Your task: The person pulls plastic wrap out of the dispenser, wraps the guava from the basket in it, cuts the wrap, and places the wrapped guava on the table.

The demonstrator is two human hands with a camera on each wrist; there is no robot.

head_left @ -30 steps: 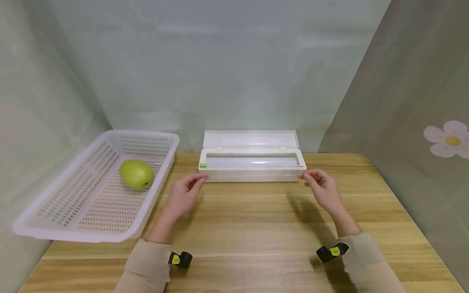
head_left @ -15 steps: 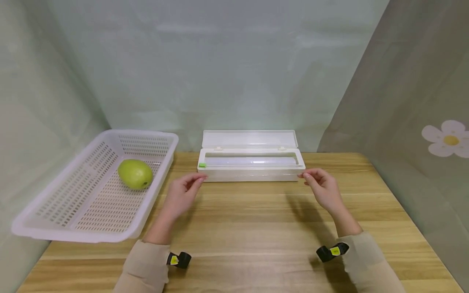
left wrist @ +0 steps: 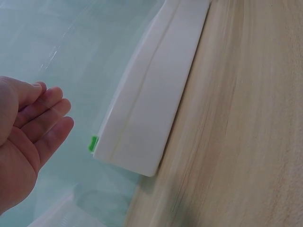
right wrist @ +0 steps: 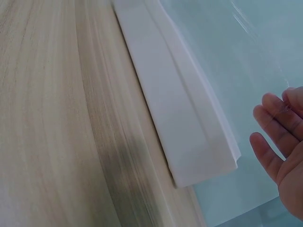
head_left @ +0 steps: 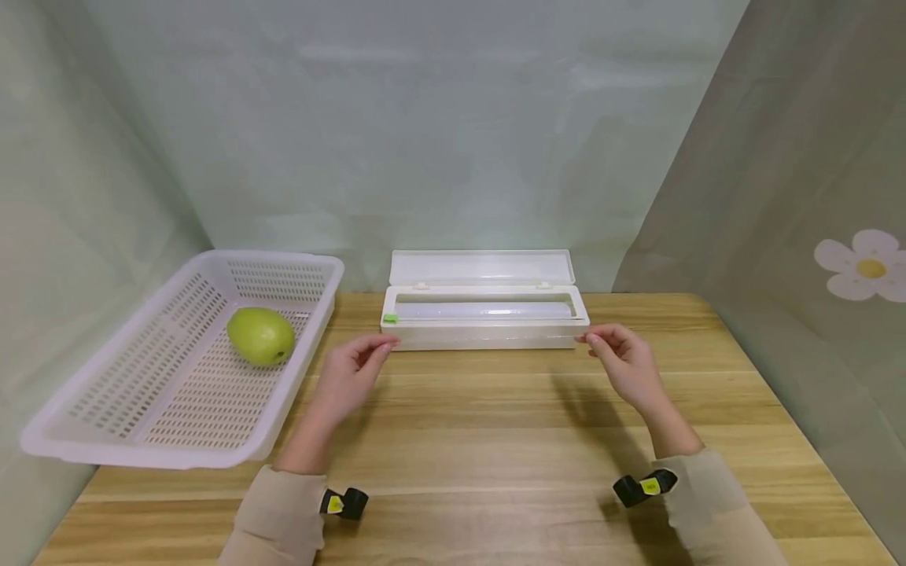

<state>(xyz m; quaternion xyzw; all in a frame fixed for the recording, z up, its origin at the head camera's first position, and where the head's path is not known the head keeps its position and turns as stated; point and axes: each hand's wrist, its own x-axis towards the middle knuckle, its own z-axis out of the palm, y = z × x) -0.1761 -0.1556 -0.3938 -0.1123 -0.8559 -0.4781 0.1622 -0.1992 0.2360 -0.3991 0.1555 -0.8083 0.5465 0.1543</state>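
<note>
A white cling film dispenser box [head_left: 488, 291] stands at the back of the table with its lid [head_left: 481, 268] tipped up behind it. A pale roll [head_left: 488, 310] shows inside, and a green slider [head_left: 390, 318] sits at the left end of the front rim. Just in front of the box, my left hand [head_left: 351, 374] pinches one corner of clear cling film [left wrist: 49, 59] between thumb and forefinger. At the other side, my right hand [head_left: 626, 366] pinches the opposite corner. The film edge spans faintly between them, raised above the table. Its full extent is hard to see.
A white slotted plastic basket [head_left: 304, 393] stands on the left of the wooden table [head_left: 488, 456], with a green mango-like fruit [head_left: 261, 336] in it. Pale green curtain [head_left: 439, 141] rises close behind the box, and a grey-brown one [head_left: 778, 236] hangs on the right.
</note>
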